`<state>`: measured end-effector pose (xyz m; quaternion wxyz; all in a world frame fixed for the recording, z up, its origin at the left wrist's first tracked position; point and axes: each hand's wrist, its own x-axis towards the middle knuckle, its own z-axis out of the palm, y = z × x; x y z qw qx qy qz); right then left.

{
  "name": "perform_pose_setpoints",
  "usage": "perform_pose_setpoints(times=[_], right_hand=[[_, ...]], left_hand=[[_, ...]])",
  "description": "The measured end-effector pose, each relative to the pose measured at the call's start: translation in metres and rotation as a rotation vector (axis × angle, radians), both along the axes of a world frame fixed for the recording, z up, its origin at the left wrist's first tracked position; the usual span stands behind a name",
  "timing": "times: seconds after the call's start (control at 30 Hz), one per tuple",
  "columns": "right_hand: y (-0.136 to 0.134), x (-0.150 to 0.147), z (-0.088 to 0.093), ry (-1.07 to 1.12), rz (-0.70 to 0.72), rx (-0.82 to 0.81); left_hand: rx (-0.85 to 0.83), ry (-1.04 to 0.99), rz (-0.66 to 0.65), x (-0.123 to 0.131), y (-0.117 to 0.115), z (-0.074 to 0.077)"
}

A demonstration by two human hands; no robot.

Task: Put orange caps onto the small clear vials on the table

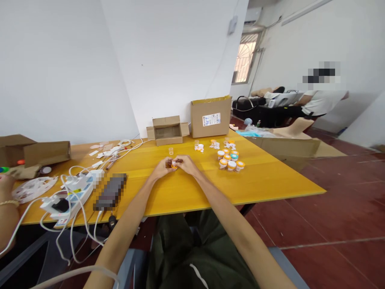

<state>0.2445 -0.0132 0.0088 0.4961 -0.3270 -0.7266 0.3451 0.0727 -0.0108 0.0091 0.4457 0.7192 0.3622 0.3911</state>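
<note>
Both hands meet over the yellow table [168,194], around a small orange-rimmed lid [174,165] with something white on it. My left hand [162,167] is closed on the lid from the left. From the right, the fingers of my right hand [185,164] are pressed together at the lid; whatever they pinch is too small to make out. Just behind the hands stands a small clear jar [171,151]. Several lidded jars [232,165] with orange, white and teal tops are grouped to the right. Small white pieces [199,148] lie in piles farther back.
An open cardboard box [168,140] and a larger upright box [210,118] stand at the back. On the left are a power strip [81,196] with white cables, a pixelated dark device [110,192] and another person's arm [6,212]. Another person sits at the far right.
</note>
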Motion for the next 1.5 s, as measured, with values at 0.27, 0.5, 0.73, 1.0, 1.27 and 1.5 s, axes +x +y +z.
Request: perform_pose_setpoints(times=[0.27, 0.5, 0.73, 1.0, 1.27, 1.5], right_hand=[[0.000, 0.002, -0.001, -0.040, 0.000, 0.046], [-0.002, 0.001, 0.000, -0.048, -0.006, 0.058], [-0.003, 0.002, 0.001, -0.092, -0.018, 0.083], [-0.004, 0.001, 0.003, -0.095, -0.019, 0.090], [-0.004, 0.002, 0.002, -0.124, -0.016, 0.100], [-0.006, 0.003, 0.004, -0.131, -0.027, 0.083]], left_hand=[[0.007, 0.023, -0.006, 0.001, -0.003, 0.003], [0.019, 0.013, -0.007, 0.003, -0.006, 0.006], [0.035, 0.016, 0.007, 0.004, -0.009, 0.010], [0.052, 0.031, 0.000, 0.005, -0.009, 0.013], [0.049, 0.044, 0.004, 0.004, -0.007, 0.010], [0.046, 0.037, -0.006, 0.004, -0.007, 0.010]])
